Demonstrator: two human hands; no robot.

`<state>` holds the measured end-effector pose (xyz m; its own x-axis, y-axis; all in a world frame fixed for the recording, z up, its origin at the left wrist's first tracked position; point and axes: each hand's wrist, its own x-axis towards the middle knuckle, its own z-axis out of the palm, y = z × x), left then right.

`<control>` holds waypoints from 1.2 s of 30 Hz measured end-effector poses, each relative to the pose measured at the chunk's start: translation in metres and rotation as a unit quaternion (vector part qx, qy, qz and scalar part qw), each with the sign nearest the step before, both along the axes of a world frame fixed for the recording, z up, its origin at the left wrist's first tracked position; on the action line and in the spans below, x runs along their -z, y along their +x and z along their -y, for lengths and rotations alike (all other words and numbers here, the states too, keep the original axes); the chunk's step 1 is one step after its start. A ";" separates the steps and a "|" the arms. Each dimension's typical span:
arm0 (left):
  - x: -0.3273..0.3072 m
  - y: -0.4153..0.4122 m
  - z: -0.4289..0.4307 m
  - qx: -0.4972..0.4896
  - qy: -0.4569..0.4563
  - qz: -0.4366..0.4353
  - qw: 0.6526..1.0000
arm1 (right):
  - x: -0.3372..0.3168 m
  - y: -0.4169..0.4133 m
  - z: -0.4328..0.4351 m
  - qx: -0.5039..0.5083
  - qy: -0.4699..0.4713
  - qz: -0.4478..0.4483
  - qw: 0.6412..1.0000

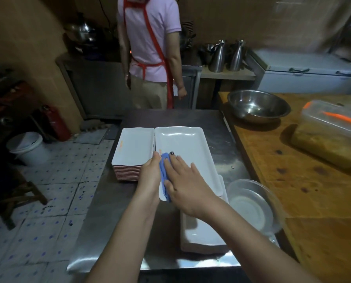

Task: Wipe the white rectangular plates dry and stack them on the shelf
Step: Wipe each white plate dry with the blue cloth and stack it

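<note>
1. The left hand (150, 176) clasps in its grip the 9 o'clock rim of the white plate (186, 144), on the middle of the counter (113, 221).
2. The right hand (185, 186), grip wide and fingers flat, presses the blue cloth (162, 170) on it at 8 o'clock.
3. A plate stack (132, 148) sits just beside, at 9 o'clock.

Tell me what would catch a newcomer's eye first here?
Two hands at work mid-frame: the right hand presses a blue cloth onto a white plate over the steel table, while the left hand grips its left edge. Just left stands a tall stack of such plates; behind, a person in a red apron faces away.
</note>
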<state>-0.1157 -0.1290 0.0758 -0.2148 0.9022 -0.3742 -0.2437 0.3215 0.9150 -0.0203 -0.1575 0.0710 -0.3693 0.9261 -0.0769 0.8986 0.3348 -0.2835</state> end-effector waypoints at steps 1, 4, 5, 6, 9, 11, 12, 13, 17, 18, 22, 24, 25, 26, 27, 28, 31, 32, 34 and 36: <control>-0.001 0.000 0.000 -0.003 0.001 0.005 1.000 | 0.001 0.004 0.004 0.003 0.003 0.014 1.000; -0.004 -0.002 0.001 -0.006 0.029 0.002 1.000 | 0.005 0.025 0.009 0.066 0.031 0.055 0.996; -0.004 -0.001 0.002 -0.002 0.035 -0.005 0.999 | 0.005 0.033 0.006 0.093 0.040 0.072 0.992; -0.003 -0.001 0.003 0.006 0.036 -0.014 0.999 | 0.005 0.039 0.002 0.120 0.047 0.087 0.988; -0.001 0.007 0.009 0.027 0.042 -0.029 0.998 | 0.004 0.049 -0.012 0.176 0.073 0.098 0.977; -0.001 0.011 0.011 0.031 0.040 -0.026 0.998 | 0.006 0.047 -0.011 0.171 0.082 0.082 0.978; -0.002 0.011 0.011 0.026 0.039 -0.018 0.999 | 0.008 0.044 -0.007 0.148 0.078 0.067 0.984; -0.003 0.010 0.010 0.017 0.039 -0.011 0.999 | 0.011 0.039 -0.001 0.113 0.067 0.040 0.990; -0.004 0.008 0.009 -0.011 0.022 -0.028 0.999 | 0.014 0.013 0.014 0.018 0.027 -0.069 0.997; -0.004 0.009 0.010 -0.014 0.013 -0.030 0.999 | 0.012 0.010 0.010 0.004 0.033 -0.068 0.997; -0.008 0.009 0.010 -0.010 0.021 -0.024 0.999 | 0.003 0.011 -0.018 -0.009 0.072 -0.009 0.997; -0.007 0.010 0.014 0.008 0.034 -0.038 0.999 | -0.002 0.019 -0.036 0.025 0.092 0.026 0.995; -0.006 0.010 0.016 0.019 0.038 -0.034 0.999 | -0.004 0.023 -0.044 0.053 0.100 0.046 0.993; -0.004 0.010 0.017 0.031 0.038 -0.028 0.998 | -0.005 0.029 -0.051 0.086 0.106 0.065 0.989; -0.004 0.009 0.019 0.034 0.035 -0.026 0.998 | -0.005 0.034 -0.054 0.120 0.110 0.074 0.984; -0.005 0.007 0.019 0.030 0.036 -0.029 0.998 | -0.004 0.038 -0.052 0.151 0.107 0.073 0.980; -0.007 -0.003 0.014 -0.006 0.048 -0.046 0.998 | 0.012 0.036 -0.028 0.172 0.071 0.053 0.981; -0.006 -0.006 0.011 -0.017 0.051 -0.057 0.997 | 0.018 0.030 -0.015 0.157 0.060 0.038 0.985; -0.004 -0.010 0.006 -0.021 0.049 -0.063 0.997 | 0.026 0.016 0.006 0.110 0.034 -0.018 0.993; 0.000 -0.010 0.006 0.003 0.036 -0.061 0.997 | 0.028 0.007 0.012 0.063 0.017 -0.060 0.996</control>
